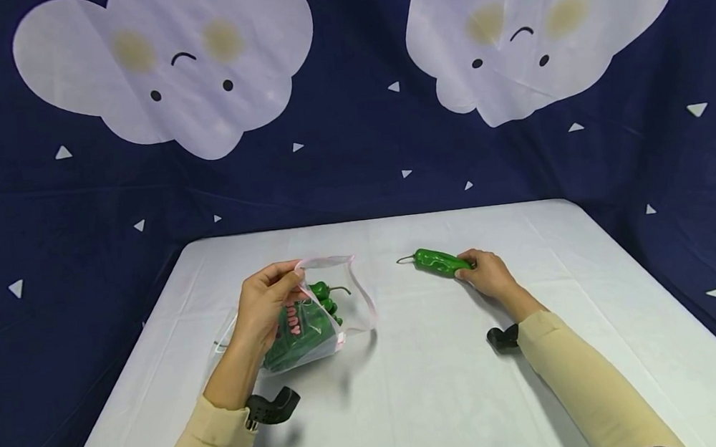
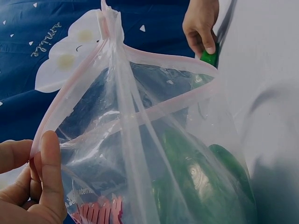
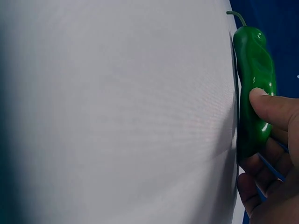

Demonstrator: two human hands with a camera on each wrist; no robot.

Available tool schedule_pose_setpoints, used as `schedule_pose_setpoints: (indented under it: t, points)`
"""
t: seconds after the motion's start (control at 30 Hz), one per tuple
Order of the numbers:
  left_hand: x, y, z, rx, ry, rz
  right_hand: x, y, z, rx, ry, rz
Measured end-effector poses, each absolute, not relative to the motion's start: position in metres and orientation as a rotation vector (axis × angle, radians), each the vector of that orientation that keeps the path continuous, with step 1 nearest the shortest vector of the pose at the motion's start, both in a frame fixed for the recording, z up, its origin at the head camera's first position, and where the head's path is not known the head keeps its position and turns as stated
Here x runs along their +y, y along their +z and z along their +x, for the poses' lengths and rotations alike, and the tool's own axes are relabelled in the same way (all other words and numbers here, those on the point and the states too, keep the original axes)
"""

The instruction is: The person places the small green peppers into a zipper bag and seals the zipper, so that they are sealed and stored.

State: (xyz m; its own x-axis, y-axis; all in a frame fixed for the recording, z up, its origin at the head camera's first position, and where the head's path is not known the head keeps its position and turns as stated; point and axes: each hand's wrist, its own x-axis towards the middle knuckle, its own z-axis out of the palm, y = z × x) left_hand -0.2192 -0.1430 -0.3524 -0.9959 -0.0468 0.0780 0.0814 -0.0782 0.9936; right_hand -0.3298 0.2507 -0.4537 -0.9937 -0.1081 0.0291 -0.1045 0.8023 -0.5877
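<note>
My left hand (image 1: pixel 266 301) pinches the pink-edged rim of a clear plastic zip bag (image 2: pixel 173 100), thumb on one side and fingers on the other. The mouth of the bag gapes toward the right. Inside lie several green peppers (image 1: pixel 301 338), one with its curved stem pointing at the opening. Over to the right, my right hand (image 1: pixel 487 272) grips the blunt end of a long green pepper (image 3: pixel 254 65) between thumb and fingers. This pepper lies low over the table, its thin stem pointing left toward the bag.
A white cloth covers the table (image 1: pixel 439 388). Behind it hangs a dark blue curtain (image 1: pixel 352 159) printed with clouds and small triangles. Black wrist cameras (image 1: pixel 273 406) sit on both forearms.
</note>
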Motion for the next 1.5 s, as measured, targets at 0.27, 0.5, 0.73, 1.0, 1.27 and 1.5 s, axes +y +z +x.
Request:
schedule_pose_setpoints:
  t: [0.27,0.5,0.73,1.0,1.27,1.5]
  points:
    - [-0.143,-0.352,-0.219,-2.069,-2.247,-0.041,0.252,-0.456,-0.327,2.983,-0.994,-0.181]
    - [-0.143,-0.352,-0.219,-2.075,-2.242,-0.037,0.256,-0.455,-0.32,2.981,-1.031,-0.169]
    - [-0.143,-0.351,-0.218,-2.073,-2.241,-0.038,0.253,-0.449,-0.309,2.984,-1.046,-0.197]
    - [-0.144,-0.351,-0.218,-2.087,-2.22,-0.042,0.253,-0.442,-0.297,3.026,-1.067,-0.264]
    - [-0.144,-0.351,-0.217,-2.092,-2.22,-0.042,0.25,-0.434,-0.279,3.052,-1.101,-0.314]
    - [-0.144,-0.352,-0.218,-2.088,-2.216,-0.048,0.245,-0.427,-0.264,3.034,-1.137,-0.324]
